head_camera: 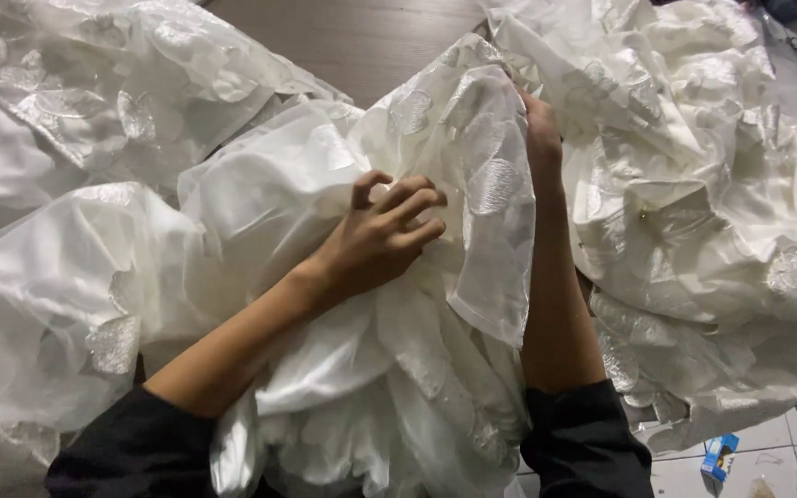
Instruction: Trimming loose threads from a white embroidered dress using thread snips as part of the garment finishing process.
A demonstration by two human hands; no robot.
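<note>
Both hands in white fabric [454, 129]; right hand [541, 138] (half-hidden) possibly gripping.

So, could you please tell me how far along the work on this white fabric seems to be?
Nothing looks finished: the white embroidered fabric lies bunched in loose heaps all around. In hand, the left hand presses a gathered fold, while the right hand reaches under a sheer layer. The heaps on both sides remain unsorted.
</note>
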